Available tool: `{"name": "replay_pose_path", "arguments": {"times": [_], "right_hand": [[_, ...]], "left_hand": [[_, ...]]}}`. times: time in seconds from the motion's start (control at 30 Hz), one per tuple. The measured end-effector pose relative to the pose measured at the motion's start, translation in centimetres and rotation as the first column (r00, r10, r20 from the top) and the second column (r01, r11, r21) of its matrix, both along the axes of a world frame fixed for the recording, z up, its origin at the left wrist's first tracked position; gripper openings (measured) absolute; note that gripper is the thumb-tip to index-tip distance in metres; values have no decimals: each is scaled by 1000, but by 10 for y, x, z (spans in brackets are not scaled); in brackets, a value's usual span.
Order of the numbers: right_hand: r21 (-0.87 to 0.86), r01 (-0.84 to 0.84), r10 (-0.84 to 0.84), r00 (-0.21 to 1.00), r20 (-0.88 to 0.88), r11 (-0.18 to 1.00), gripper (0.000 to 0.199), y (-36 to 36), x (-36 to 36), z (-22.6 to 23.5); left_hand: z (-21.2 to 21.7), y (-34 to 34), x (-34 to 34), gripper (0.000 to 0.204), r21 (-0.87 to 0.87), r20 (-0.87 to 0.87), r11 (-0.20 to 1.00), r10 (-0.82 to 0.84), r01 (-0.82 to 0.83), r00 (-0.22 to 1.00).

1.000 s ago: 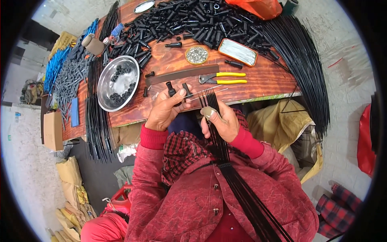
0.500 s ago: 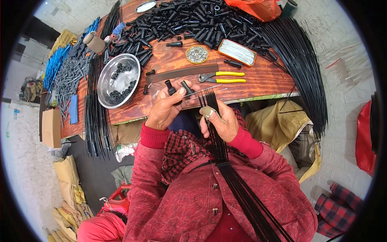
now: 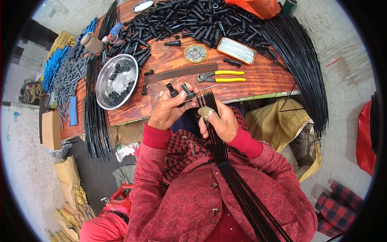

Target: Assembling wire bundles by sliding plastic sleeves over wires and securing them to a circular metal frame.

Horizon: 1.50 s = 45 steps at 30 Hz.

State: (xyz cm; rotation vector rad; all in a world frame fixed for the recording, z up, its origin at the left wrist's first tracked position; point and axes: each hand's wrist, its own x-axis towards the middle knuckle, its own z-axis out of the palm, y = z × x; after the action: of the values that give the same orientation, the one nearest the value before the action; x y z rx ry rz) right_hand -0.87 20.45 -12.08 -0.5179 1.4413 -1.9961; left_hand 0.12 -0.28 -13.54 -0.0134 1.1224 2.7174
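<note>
My left hand (image 3: 167, 111) is closed on black plastic tube pieces, one (image 3: 171, 90) standing up behind the thumb and another (image 3: 187, 91) beside the fingers. Thin silvery wires (image 3: 209, 88) run from its fingertips across the tips of a bundle of thin black rods (image 3: 219, 150). That bundle is gripped in my right hand (image 3: 221, 122), whose thumb wears a tan cover. The rods fan slightly at the top and trail down over my red jacket. How the wires meet the rod tips is too fine to make out.
On the wooden table lie yellow-handled pliers (image 3: 225, 76), a dark flat bar (image 3: 181, 73), a tin of wires (image 3: 236, 51), a round dish of small metal bits (image 3: 195, 53) and a steel bowl (image 3: 100, 93). Black tubes (image 3: 193, 20) heap behind; long black rods (image 3: 300, 60) hang off the right.
My left hand has shifted slightly right, nearer the rod bundle, still with the tubes and wires. The right hand keeps its hold with almost no movement. The view has moved slightly.
</note>
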Motion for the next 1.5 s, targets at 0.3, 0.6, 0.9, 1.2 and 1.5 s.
{"name": "replay_pose_path", "arguments": {"times": [0.3, 0.6, 0.9, 1.2, 1.5], "right_hand": [[-40, -9, 10, 1000, 1, 999, 43, 0, 0, -4], [-46, -10, 10, 1000, 12, 999, 41, -1, -1, -4], [-19, -26, 27, 999, 34, 999, 40, -2, 0, 0], [24, -22, 21, 998, 55, 999, 24, -3, -3, -6], [-28, -88, 91, 985, 144, 996, 22, -3, -5, -1]], "left_hand": [[0, 0, 1, 25, -19, 43, 1000, -4, 5, 999], [-1, -1, -3, 24, -20, 39, 1000, -5, 6, 999], [1, 2, 1, 17, -14, 85, 1000, 18, -17, 996], [4, 21, 12, 32, 1, 118, 991, 129, -130, 985], [-4, 24, 22, 35, 166, 277, 953, 203, -255, 939]]}}
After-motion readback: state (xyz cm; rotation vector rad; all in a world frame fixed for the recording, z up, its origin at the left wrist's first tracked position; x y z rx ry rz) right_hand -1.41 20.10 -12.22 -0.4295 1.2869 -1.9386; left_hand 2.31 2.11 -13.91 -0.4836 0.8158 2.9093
